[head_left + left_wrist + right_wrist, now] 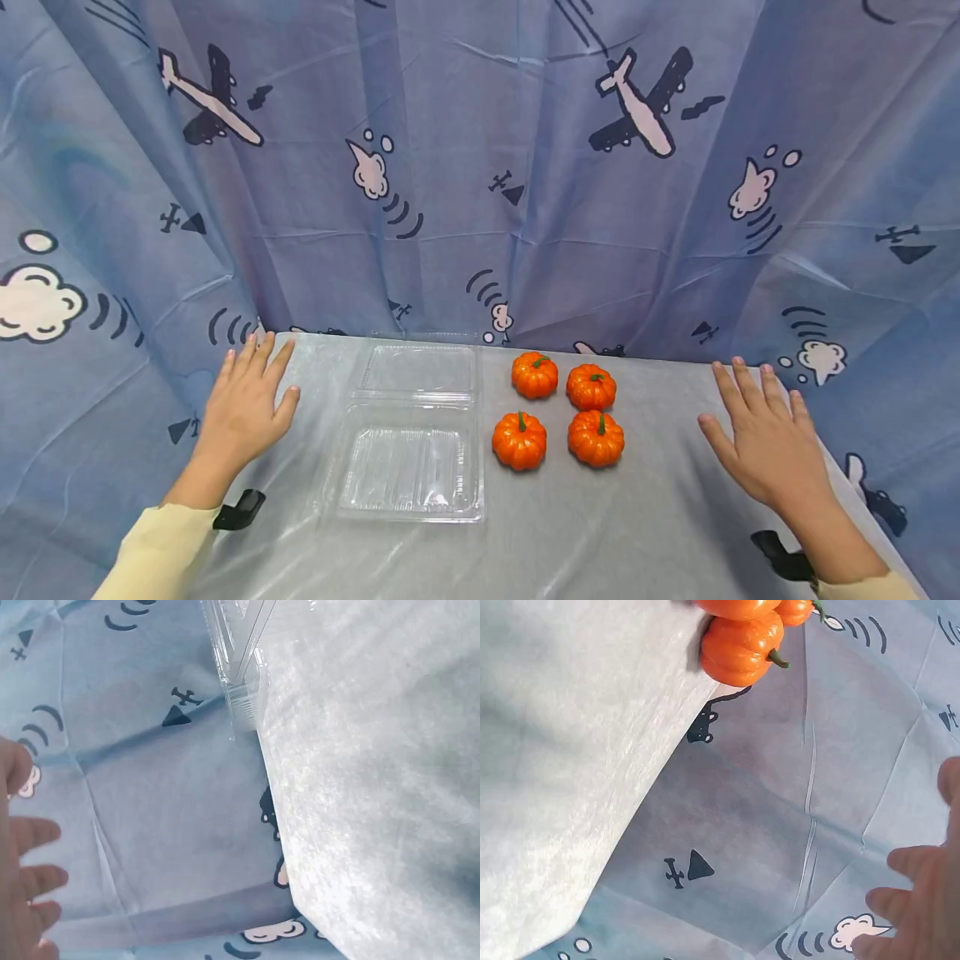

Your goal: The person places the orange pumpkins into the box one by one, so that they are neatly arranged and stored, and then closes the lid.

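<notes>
Spread hands (251, 404) (772, 442), pumpkins (596, 442), container (408, 471) — apparently hinged, printed curtain (457, 125)

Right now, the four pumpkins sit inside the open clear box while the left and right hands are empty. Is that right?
Not quite: the four pumpkins aren't inside the open clear box; the head view shows them on the table, to its right. The left hand and right hand are empty, as you say.
</notes>
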### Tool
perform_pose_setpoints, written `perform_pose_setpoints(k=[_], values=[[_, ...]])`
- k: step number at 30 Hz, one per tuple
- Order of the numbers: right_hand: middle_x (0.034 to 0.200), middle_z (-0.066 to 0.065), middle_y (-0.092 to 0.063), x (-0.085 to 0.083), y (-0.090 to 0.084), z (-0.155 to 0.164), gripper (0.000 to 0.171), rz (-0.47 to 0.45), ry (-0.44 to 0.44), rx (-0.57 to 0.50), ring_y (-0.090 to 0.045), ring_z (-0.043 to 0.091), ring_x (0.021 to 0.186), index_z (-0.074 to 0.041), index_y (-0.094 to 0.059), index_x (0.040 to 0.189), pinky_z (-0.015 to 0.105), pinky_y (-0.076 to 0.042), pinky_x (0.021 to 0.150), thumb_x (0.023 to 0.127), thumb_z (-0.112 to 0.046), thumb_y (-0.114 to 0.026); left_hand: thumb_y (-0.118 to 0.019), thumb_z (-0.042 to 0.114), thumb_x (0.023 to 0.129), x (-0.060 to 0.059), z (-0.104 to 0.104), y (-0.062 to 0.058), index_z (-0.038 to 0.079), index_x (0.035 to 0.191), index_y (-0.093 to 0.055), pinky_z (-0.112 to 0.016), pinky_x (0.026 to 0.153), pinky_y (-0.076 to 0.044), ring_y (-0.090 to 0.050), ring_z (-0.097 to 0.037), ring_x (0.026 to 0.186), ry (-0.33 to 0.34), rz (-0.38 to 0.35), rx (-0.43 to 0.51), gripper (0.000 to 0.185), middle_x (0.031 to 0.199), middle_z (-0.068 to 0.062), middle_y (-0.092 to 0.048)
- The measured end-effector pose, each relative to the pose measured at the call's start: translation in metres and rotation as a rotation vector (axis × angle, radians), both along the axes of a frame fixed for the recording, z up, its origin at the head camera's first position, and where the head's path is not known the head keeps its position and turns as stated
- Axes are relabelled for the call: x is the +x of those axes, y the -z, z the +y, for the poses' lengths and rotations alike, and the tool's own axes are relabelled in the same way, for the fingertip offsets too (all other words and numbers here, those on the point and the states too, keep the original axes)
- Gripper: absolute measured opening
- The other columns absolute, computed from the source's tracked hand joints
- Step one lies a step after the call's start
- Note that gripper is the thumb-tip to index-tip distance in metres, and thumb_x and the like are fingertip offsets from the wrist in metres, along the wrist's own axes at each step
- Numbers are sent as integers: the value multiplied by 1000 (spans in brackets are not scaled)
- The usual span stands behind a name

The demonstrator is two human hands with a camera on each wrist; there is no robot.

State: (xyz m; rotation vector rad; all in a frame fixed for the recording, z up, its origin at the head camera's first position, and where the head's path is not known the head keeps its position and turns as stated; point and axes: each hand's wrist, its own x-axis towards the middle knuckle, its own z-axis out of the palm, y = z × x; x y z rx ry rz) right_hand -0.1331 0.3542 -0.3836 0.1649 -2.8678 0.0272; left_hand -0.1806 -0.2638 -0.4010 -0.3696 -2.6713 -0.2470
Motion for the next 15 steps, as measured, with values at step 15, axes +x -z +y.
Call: perform_pose_setpoints(k=[15], values=[[139, 29, -43, -4, -3, -9, 72, 93, -143, -341, -38, 52, 122, -8, -39, 145, 71, -31, 90, 85, -29, -71, -58, 17, 91, 15, -8, 14, 13, 144, -45, -69, 96, -33, -34, -48, 134, 119, -28, 281, 55, 147, -22, -41]])
